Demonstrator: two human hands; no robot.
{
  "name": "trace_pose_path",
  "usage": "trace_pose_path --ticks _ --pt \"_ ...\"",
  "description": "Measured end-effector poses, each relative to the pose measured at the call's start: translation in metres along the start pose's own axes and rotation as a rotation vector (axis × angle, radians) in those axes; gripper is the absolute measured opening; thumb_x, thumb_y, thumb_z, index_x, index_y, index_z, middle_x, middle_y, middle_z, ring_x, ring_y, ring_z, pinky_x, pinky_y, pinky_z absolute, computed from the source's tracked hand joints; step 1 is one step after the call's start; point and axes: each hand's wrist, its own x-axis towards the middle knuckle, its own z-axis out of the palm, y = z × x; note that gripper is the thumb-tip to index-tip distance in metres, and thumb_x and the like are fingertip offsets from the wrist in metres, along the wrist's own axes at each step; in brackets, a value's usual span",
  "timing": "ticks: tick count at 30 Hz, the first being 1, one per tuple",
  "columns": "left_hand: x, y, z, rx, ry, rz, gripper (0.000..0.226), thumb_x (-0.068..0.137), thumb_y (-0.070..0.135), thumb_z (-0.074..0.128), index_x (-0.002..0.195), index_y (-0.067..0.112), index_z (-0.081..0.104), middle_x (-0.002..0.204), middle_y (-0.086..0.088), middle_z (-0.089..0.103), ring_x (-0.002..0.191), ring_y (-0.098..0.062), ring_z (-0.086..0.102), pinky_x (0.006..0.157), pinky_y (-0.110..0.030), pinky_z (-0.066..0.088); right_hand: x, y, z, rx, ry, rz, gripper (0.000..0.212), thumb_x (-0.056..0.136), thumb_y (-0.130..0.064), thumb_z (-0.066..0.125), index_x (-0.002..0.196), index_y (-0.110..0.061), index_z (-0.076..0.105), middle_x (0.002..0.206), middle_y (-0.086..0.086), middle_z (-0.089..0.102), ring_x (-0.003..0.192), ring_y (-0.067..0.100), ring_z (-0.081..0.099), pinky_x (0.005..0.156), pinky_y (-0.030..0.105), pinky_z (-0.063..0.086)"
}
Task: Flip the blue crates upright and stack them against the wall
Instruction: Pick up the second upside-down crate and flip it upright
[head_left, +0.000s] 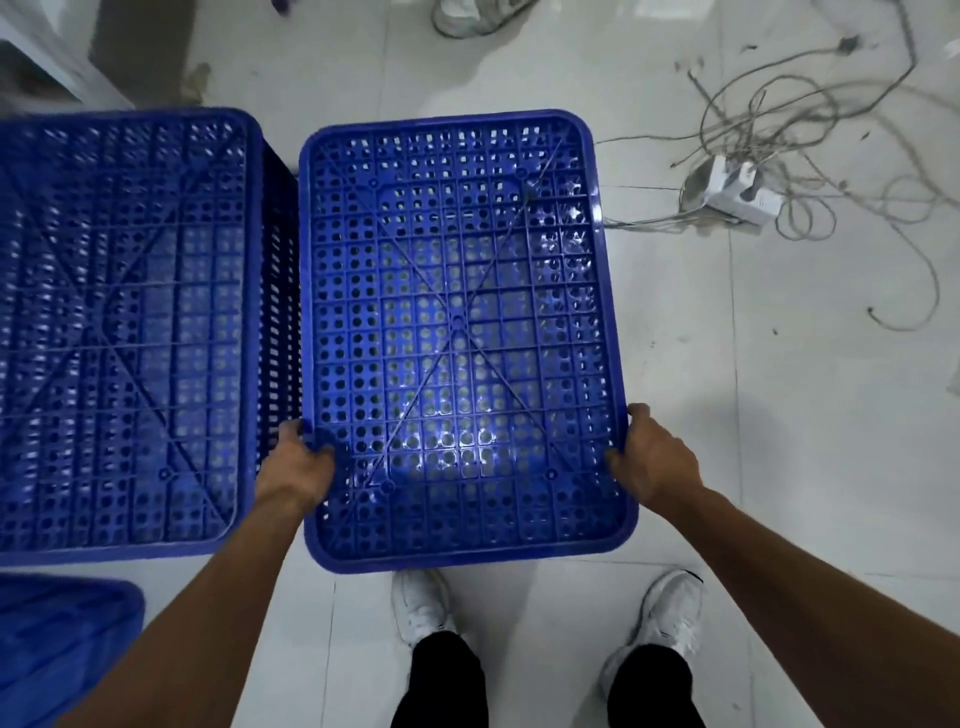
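Fingers (291, 430) of the left hand (298, 460) are curled over the left rim of the blue crate (457, 322), with the thumb laid on top. The right hand (655, 457) is wrapped round the right rim the same way, so the crate is gripped from both sides near its close end. It's held base-up, seemingly off the tiled floor (779, 415), just beside a second upturned crate (124, 322) on the left. Whether the two touch can't be told

Risks, as a guess: only the near end is gripped, so the far end could dip or swing when it gets flipped and be knocked into the neighbour. The tangle of cables (769, 119) and the white power strip (737, 192) on the right could be snagged or tripped on

Hard to make out: the fingertips under the rim are hidden, the left crate is blurred and cut off, a blue thing (62, 639) bottom-left is only partly seen, and the wall meant for stacking can't be picked out for sure
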Motion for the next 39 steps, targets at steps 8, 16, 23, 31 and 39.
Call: trace_pose_path --ticks 8,16,23,31,39 --pt "-0.001 0.0 0.006 0.082 0.067 0.022 0.051 0.097 0.025 0.056 0.143 0.017 0.034 0.118 -0.017 0.062 0.096 -0.04 0.063 0.083 -0.05 0.055 0.01 0.006 -0.006 -0.103 -0.074 -0.032 0.031 0.091 -0.032 0.056 0.106 -0.013 0.036 0.098 0.008 0.062 0.083 0.031 0.065 0.069 0.039 0.053" --pt "-0.039 0.015 0.038 0.13 0.062 0.087 0.046 0.092 0.01 0.054 0.135 0.011 0.038 0.106 -0.019 0.064 0.09 -0.038 0.061 0.078 -0.043 0.048 0.008 0.05 -0.024 -0.126 -0.143 0.036 0.045 0.089 -0.036 0.059 0.117 -0.008 0.038 0.103 0.011 0.063 0.088 0.03 0.065 0.077 0.043 0.056" --pt "-0.065 0.05 0.072 0.262 0.037 0.248 0.041 0.097 0.016 0.05 0.136 0.012 0.037 0.108 -0.02 0.064 0.097 -0.038 0.063 0.079 -0.042 0.049 -0.017 0.12 -0.024 -0.037 -0.121 0.116 0.044 0.09 -0.034 0.058 0.116 -0.005 0.039 0.105 0.013 0.063 0.088 0.031 0.065 0.077 0.047 0.057" --pt "-0.092 0.106 0.115 0.273 -0.053 0.287 0.046 0.096 0.015 0.05 0.139 0.013 0.035 0.117 -0.019 0.063 0.106 -0.038 0.061 0.088 -0.043 0.048 -0.028 0.19 -0.037 -0.004 -0.023 0.208 0.033 0.093 -0.029 0.055 0.107 -0.006 0.037 0.101 0.015 0.062 0.077 0.03 0.057 0.068 0.037 0.045" --pt "-0.12 0.132 0.142 0.472 -0.072 0.301 0.048 0.091 0.016 0.053 0.133 0.003 0.035 0.129 -0.021 0.052 0.114 -0.04 0.056 0.093 -0.045 0.044 -0.029 0.221 -0.042 0.073 -0.017 0.252 0.035 0.092 -0.033 0.056 0.111 -0.011 0.037 0.098 0.009 0.062 0.08 0.029 0.062 0.069 0.04 0.052"
